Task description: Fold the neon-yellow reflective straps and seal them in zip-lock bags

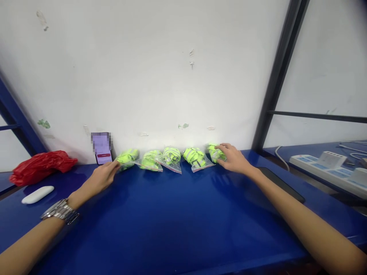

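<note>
Several clear zip bags, each packed with folded neon yellow-green fabric with silvery strips like a reflective vest, lie in a row against the wall. My left hand (102, 177), a metal watch (60, 211) on its wrist, pinches the near edge of the leftmost bagged reflective vest (128, 156). At the other end, my right hand (233, 158) has thumb and fingers around the rightmost bagged reflective vest (213, 152), partly covering it. Between the hands lie a second bag (150, 159), a middle bag (172, 156) overlapping its edge, and another bag (195, 157).
A phone (103, 147) leans on the wall at left, by a red plastic bag (43, 165) and a white oval case (38, 194). A dark flat device (282, 183) lies under my right forearm. Power strips (323, 164) stand beyond the blue table's (172, 221) right edge.
</note>
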`<state>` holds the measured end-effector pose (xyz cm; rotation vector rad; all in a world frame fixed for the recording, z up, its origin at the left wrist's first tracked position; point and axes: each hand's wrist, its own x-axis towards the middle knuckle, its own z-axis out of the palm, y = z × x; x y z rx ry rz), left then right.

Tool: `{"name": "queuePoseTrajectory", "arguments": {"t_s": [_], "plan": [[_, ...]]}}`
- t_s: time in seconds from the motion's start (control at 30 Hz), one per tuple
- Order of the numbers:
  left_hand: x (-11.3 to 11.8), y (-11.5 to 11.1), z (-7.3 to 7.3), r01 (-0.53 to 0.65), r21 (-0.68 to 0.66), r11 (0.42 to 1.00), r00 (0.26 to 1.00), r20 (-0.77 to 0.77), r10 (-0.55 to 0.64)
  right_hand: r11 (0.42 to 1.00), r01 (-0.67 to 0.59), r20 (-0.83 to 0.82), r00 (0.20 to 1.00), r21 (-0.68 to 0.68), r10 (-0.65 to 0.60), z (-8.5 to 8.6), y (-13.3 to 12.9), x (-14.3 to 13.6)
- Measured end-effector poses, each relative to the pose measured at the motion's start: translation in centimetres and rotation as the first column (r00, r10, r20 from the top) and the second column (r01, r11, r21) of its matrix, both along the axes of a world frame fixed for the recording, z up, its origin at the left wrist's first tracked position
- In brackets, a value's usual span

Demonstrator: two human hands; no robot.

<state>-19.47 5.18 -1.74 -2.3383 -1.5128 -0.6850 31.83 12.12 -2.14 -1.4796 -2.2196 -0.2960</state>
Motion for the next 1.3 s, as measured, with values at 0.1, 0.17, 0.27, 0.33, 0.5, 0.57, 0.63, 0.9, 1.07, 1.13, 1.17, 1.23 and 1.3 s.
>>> {"name": "queuePoseTrajectory", "arguments": {"t_s": [0.1,0.17,0.27,0.33,0.5,0.57,0.63,0.9,1.07,1.13,1.17,1.23,1.3], "plan": [[0.5,-0.8,1.9,-0.274,0.166,0.947,0.952,0.189,0.242,0.999,-0.026,-0.095,0.995,0.031,0.029,0.5,-0.3,-0.8],[1.4,-1.4,3.3,-0.394,0.246,0.886,0.894,0.328,0.306,0.995,-0.069,-0.169,0.982,0.076,0.081,1.1,-0.9,-1.9],[4.1,-2.4,4.4,-0.464,0.301,0.833,0.852,0.410,0.327,0.963,-0.213,-0.258,0.933,0.163,0.250,2.1,-2.5,-4.4],[6.9,-3.4,4.3,-0.419,0.318,0.850,0.869,0.411,0.274,0.910,-0.340,-0.297,0.866,0.237,0.401,2.8,-4.1,-6.6],[14.7,-6.4,1.8,0.083,0.281,0.956,0.968,0.205,-0.144,0.761,-0.648,-0.512,0.643,0.033,0.570,2.7,-8.8,-12.1],[17.1,-7.3,0.7,0.240,0.168,0.956,0.934,0.227,-0.274,0.637,-0.747,-0.650,0.581,-0.189,0.489,1.8,-10.2,-13.7],[18.7,-7.9,-0.1,0.335,0.036,0.942,0.888,0.322,-0.328,0.550,-0.796,-0.756,0.519,-0.255,0.400,0.8,-10.8,-14.5],[19.3,-7.7,-0.4,0.490,-0.266,0.830,0.743,0.626,-0.238,0.565,-0.781,-0.768,0.525,-0.264,0.366,-0.8,-10.8,-14.3],[18.4,-7.6,-0.1,0.543,-0.323,0.775,0.753,0.596,-0.280,0.472,-0.839,-0.793,0.471,-0.269,0.385,-1.0,-11.0,-14.2],[18.0,-7.6,-0.1,0.531,-0.321,0.784,0.780,0.547,-0.304,0.455,-0.850,-0.789,0.462,-0.264,0.404,-1.1,-10.9,-14.3],[17.8,-7.5,-0.2,0.519,-0.312,0.796,0.794,0.521,-0.313,0.449,-0.855,-0.786,0.458,-0.261,0.416,-1.2,-10.8,-14.3],[17.5,-7.4,-0.4,0.492,-0.282,0.824,0.817,0.475,-0.326,0.442,-0.859,-0.775,0.458,-0.259,0.435,-1.2,-10.7,-14.2],[17.3,-7.4,-0.7,0.480,-0.262,0.838,0.828,0.452,-0.333,0.432,-0.862,-0.765,0.462,-0.266,0.449,-1.1,-10.7,-14.2]]}}
